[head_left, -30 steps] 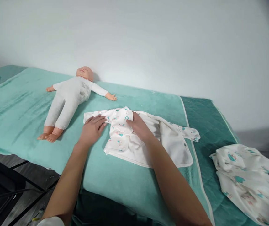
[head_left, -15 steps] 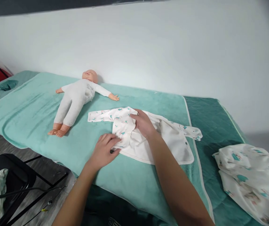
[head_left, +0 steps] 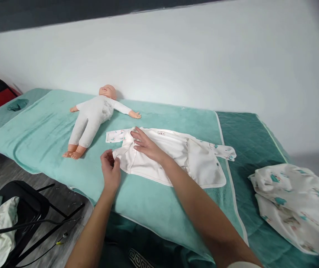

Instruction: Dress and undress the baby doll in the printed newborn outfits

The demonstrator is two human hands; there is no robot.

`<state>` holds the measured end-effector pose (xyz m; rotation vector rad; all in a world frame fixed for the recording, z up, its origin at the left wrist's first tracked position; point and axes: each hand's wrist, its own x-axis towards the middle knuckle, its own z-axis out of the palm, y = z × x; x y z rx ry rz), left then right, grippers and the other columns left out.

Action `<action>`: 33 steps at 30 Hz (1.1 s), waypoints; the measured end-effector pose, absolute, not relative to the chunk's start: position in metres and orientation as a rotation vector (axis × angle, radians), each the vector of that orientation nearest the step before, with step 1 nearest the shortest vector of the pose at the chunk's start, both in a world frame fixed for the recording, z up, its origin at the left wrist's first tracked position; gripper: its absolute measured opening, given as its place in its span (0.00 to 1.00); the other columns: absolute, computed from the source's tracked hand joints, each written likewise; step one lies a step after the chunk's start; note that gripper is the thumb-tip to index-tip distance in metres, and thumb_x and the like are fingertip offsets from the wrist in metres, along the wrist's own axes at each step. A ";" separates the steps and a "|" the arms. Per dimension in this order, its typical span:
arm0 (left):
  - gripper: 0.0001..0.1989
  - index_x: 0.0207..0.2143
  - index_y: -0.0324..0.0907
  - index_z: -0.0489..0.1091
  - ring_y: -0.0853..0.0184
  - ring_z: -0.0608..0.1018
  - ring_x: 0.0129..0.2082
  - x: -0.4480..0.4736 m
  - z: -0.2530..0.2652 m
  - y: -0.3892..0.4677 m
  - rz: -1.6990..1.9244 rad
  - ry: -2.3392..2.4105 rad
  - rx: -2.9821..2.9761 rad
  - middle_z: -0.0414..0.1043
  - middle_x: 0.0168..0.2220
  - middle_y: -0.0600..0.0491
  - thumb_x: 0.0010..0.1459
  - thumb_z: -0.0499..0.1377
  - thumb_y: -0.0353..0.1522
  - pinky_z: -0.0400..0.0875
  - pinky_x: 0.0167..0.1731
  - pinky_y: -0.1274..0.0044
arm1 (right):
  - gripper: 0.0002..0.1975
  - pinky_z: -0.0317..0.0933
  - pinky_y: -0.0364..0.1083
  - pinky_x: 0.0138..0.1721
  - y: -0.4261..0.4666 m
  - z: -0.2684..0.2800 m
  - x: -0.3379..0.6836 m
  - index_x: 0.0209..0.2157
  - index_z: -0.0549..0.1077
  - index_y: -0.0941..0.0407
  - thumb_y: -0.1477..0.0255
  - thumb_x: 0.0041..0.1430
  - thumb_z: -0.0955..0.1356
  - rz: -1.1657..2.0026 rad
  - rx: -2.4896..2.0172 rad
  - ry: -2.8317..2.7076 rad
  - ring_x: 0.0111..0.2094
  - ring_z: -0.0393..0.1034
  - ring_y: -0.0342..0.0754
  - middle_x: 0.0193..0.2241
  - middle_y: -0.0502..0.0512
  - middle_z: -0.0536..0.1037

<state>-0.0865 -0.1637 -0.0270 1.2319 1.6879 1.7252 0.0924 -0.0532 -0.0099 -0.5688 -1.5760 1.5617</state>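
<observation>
A white baby shirt (head_left: pixel 159 163) with small coloured prints on its sleeves lies spread on the green covered bed, its plain inside facing up. My left hand (head_left: pixel 110 169) pinches the edge of its left front panel, which is folded outward. Over the shirt's left shoulder rests my right hand (head_left: pixel 147 144), fingers spread and apart, holding nothing. Behind and to the left, a baby doll (head_left: pixel 94 115) with a white cloth body lies on its back, arms out and head toward the wall.
A bundle of printed white cloth (head_left: pixel 290 204) sits at the right on the darker green cover (head_left: pixel 240 134). At lower left stands a black folding chair (head_left: pixel 28 208) with cloth (head_left: pixel 3 227) on it. A cable runs across it. The wall (head_left: pixel 190 63) borders the bed's far side.
The shirt's left front panel has been turned outward to the left, baring the inside and a neck label. My left hand has moved slightly left, and my right hand has shifted left and spread.
</observation>
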 end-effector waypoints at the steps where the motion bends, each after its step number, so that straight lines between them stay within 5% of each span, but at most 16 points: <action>1: 0.19 0.54 0.44 0.64 0.66 0.77 0.39 -0.086 -0.027 -0.162 1.718 1.716 1.238 0.72 0.42 0.50 0.61 0.61 0.34 0.74 0.40 0.73 | 0.44 0.56 0.58 0.68 -0.053 -0.011 0.092 0.72 0.55 0.45 0.66 0.58 0.74 1.492 -0.633 -1.588 0.68 0.60 0.51 0.68 0.59 0.65; 6: 0.17 0.50 0.43 0.67 0.67 0.75 0.36 -0.087 -0.027 -0.157 1.613 1.815 1.302 0.72 0.39 0.51 0.61 0.62 0.39 0.73 0.38 0.73 | 0.34 0.67 0.56 0.58 -0.050 -0.013 0.093 0.67 0.66 0.48 0.68 0.59 0.71 1.310 -0.779 -1.611 0.54 0.72 0.52 0.55 0.59 0.76; 11: 0.15 0.48 0.43 0.69 0.67 0.73 0.34 -0.087 -0.027 -0.158 1.621 1.824 1.345 0.71 0.37 0.52 0.62 0.61 0.40 0.70 0.35 0.74 | 0.29 0.55 0.57 0.69 -0.048 -0.010 0.096 0.65 0.69 0.46 0.69 0.62 0.69 1.193 -0.685 -1.802 0.70 0.58 0.52 0.68 0.53 0.65; 15: 0.10 0.43 0.44 0.69 0.66 0.72 0.35 -0.090 -0.029 -0.160 1.617 1.938 1.396 0.69 0.36 0.54 0.58 0.57 0.30 0.70 0.38 0.73 | 0.29 0.44 0.58 0.75 -0.043 -0.014 0.094 0.63 0.72 0.48 0.69 0.60 0.71 1.006 -0.743 -1.960 0.72 0.54 0.54 0.70 0.54 0.63; 22: 0.16 0.41 0.43 0.66 0.59 0.72 0.53 -0.093 -0.025 -0.159 1.698 2.017 1.777 0.67 0.48 0.46 0.52 0.52 0.21 0.70 0.53 0.65 | 0.26 0.48 0.59 0.73 -0.047 -0.012 0.094 0.62 0.73 0.51 0.69 0.63 0.70 0.918 -0.807 -2.008 0.70 0.59 0.56 0.67 0.58 0.69; 29: 0.11 0.42 0.43 0.68 0.56 0.75 0.55 -0.091 -0.022 -0.160 1.537 2.026 2.091 0.76 0.47 0.44 0.58 0.52 0.24 0.68 0.58 0.59 | 0.20 0.63 0.57 0.65 -0.065 0.029 0.127 0.54 0.78 0.49 0.57 0.65 0.70 1.388 -0.603 -1.847 0.60 0.72 0.53 0.57 0.55 0.78; 33: 0.13 0.40 0.47 0.75 0.56 0.78 0.58 -0.089 -0.025 -0.158 1.247 1.785 2.445 0.82 0.45 0.49 0.59 0.55 0.25 0.60 0.66 0.55 | 0.16 0.65 0.58 0.60 -0.056 0.035 0.202 0.50 0.79 0.51 0.62 0.63 0.70 1.056 -0.955 -1.771 0.51 0.76 0.54 0.50 0.56 0.81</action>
